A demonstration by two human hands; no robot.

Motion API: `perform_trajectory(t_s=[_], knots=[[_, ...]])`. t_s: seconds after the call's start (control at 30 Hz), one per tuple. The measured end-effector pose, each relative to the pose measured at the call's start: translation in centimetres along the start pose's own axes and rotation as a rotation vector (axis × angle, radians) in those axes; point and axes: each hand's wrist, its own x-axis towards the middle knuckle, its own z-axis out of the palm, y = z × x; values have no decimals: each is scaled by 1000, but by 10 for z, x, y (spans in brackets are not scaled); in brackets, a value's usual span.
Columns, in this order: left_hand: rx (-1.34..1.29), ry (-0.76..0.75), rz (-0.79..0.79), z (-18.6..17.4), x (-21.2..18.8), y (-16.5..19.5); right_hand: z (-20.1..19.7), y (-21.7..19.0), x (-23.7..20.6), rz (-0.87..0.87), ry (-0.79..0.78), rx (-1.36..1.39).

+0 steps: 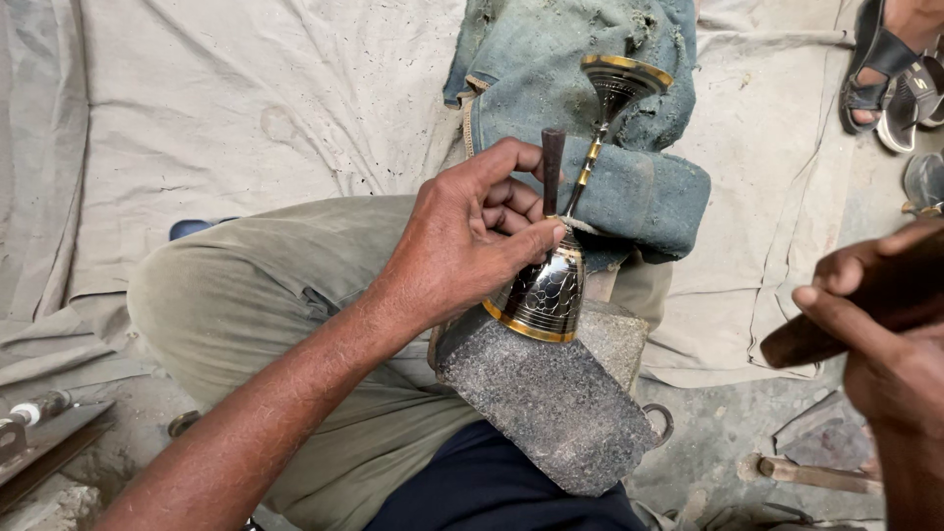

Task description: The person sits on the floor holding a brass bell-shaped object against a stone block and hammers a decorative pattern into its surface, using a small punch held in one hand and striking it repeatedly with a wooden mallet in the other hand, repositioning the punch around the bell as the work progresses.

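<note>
Looking down from my head, my left hand [472,231] is clenched around a small dark punch [553,169], thumb and fingers pinching it upright so its tip meets the black and gold goblet [551,285]. The goblet lies tilted, its patterned bowl resting against a rough grey stone block [551,403] near my lap, its thin banded stem running up and away to the round gold-rimmed foot [624,79]. That foot leans on a folded, worn blue cloth pad [629,187] lying over my knee. My bent leg in olive trousers [256,295] crosses the middle, on a dusty pale sheet [246,108] spread over the ground. At the right edge my right hand [875,334] is closed on a dark wooden handle [816,329], held up in the air, well apart from the goblet; the head of that tool is out of view. Top right, another person's sandalled foot [880,69] stands on the ground. Bottom right, a wooden-handled tool [811,475] lies on the gritty floor.
</note>
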Motion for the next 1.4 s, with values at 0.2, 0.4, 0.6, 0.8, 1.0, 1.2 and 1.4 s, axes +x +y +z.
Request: perform_trajectory(t_s=[0.2,0.4,0.6,0.8,1.0,1.2,1.4], knots=[[174,-53,87,2,8,-2,11,-23,29,126,58,-496],[431,-298,93,-10,39,4,39,-41,36,2,-53,-698],[383,-415,242,-27,50,6,42,-39,31,57,-64,-944],[355,-426,276,-35,52,2,50,-37,36,-94,-81,-1050],[320,-455,318,-40,55,-6,46,-36,33,158,44,-760],[376,-399,298,-34,51,-7,32,-32,54,199,-133,-909],[438,-291,140,-25,37,-13,18,-26,58,159,-364,-1112]])
